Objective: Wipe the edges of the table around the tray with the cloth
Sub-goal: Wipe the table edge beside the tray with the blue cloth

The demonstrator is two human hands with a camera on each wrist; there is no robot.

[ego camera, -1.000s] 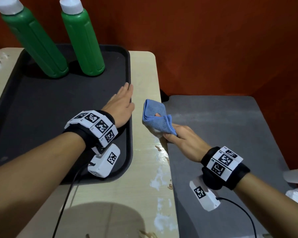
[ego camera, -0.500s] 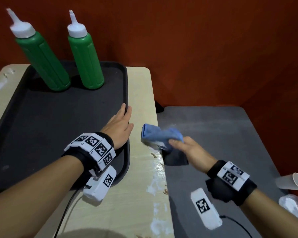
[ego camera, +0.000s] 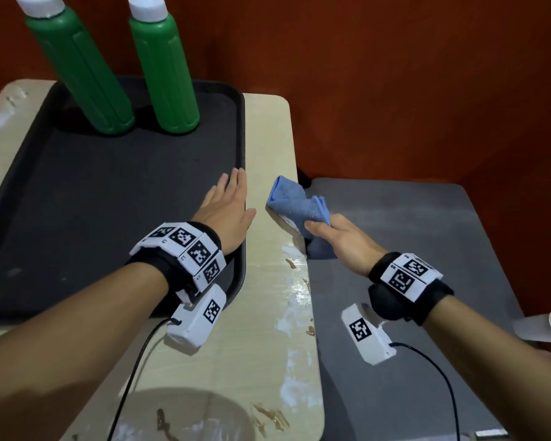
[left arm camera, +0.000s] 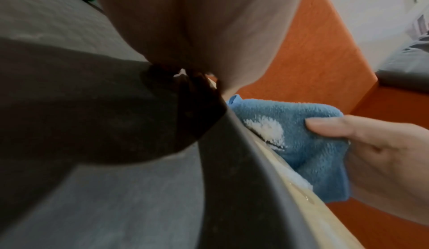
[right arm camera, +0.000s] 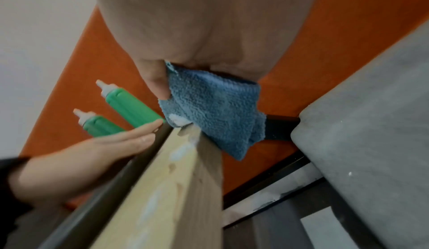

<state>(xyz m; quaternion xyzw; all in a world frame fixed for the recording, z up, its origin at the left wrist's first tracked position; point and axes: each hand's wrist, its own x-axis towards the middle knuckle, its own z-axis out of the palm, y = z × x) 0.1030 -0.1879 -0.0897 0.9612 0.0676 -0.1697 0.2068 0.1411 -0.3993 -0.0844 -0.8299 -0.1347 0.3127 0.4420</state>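
A black tray covers most of the pale wooden table. My left hand lies flat with straight fingers on the tray's right rim. My right hand grips a folded blue cloth against the table's right edge, where white and brown smears run down the strip beside the tray. In the left wrist view the cloth carries a white smudge. The right wrist view shows the cloth hanging over the table's side, pinched by my thumb.
Two green squeeze bottles stand at the back of the tray. A grey seat sits lower to the right, with a tipped paper cup at its right edge. An orange wall rises behind.
The right hand with the cloth has slid along the table's right edge, first toward me, then back away. The left hand has stayed flat on the tray rim.
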